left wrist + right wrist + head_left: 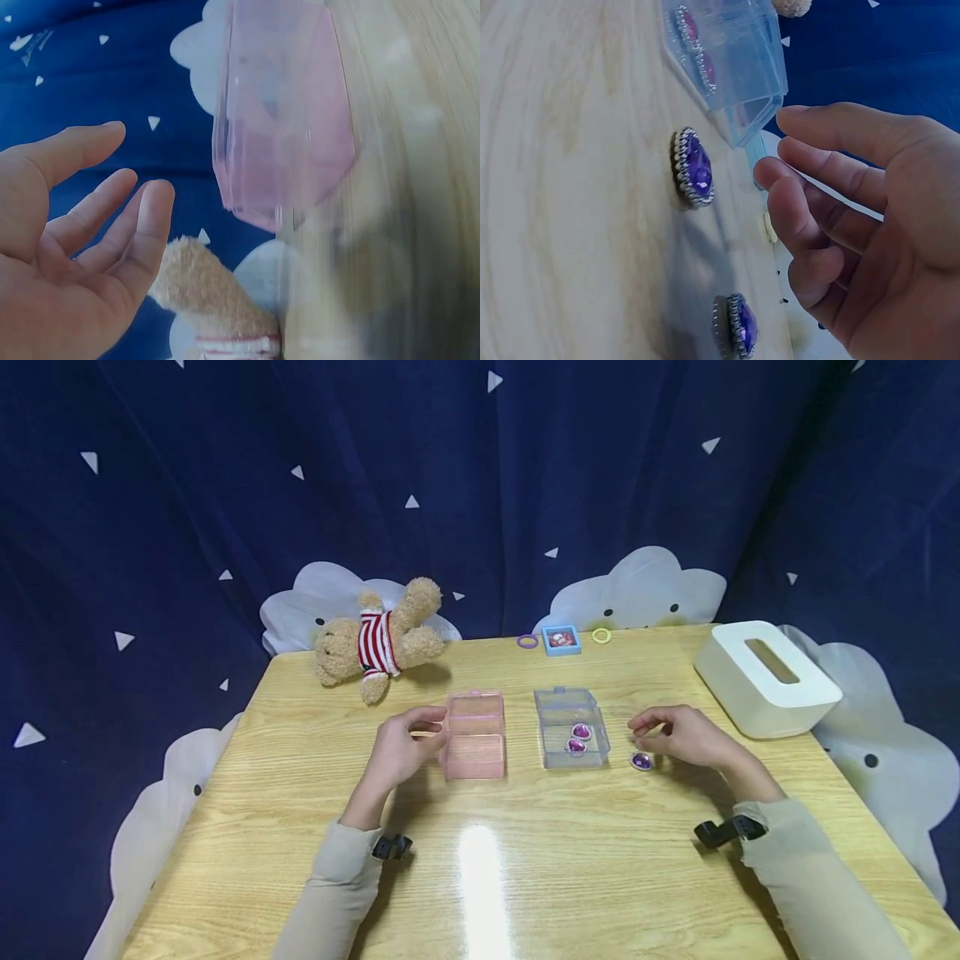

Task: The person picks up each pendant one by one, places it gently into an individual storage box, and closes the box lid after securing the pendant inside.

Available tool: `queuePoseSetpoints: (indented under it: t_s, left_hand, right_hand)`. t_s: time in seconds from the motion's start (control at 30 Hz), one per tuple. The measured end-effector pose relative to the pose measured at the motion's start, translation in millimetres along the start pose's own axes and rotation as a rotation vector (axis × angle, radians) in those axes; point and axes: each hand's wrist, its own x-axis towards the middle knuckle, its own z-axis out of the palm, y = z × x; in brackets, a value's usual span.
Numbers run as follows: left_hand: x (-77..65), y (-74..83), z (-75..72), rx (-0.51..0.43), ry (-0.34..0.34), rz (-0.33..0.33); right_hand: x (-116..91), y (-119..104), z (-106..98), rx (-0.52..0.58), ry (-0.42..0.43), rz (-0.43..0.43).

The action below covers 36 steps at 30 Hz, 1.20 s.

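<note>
A clear pink box (475, 758) lies with its lid folded back on the table. My left hand (401, 745) is just left of it, and a gap shows between fingers and box (289, 112) in the left wrist view. To the right stands a clear blue box (555, 758), lid back, holding two pink gems with silver beaded rims (576, 746). My right hand (678, 735) hovers right of that box, fingers loosely bent around nothing. A purple gem (641, 761) lies below its fingertips; the right wrist view shows another purple gem (742, 327), which the hand hides from the head view.
A teddy bear (382, 639) in a striped shirt lies at the back left. Along the back edge are a purple ring (527, 642), a small blue framed picture (561, 641) and a yellow ring (602, 635). A white tissue box (768, 681) stands at the right.
</note>
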Motion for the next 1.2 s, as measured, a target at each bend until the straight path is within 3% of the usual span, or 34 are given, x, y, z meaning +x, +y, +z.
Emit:
queuePoseSetpoints:
  t_s: [0.2, 0.53, 1.2]
  left_hand:
    - [-2.6, -8.2, -6.1, 0.031, 0.005, -0.041]
    - [-4.5, -18.2, -1.0, 0.021, -0.121, -0.138]
    - [0.6, -24.6, 2.8, 0.009, -0.209, -0.191]
  right_hand:
    - [-2, 6, 4, 0.018, -0.041, 0.0]
    - [-5, 6, 6, -0.019, -0.094, -0.021]
    - [-10, 5, 14, -0.071, -0.1, -0.021]
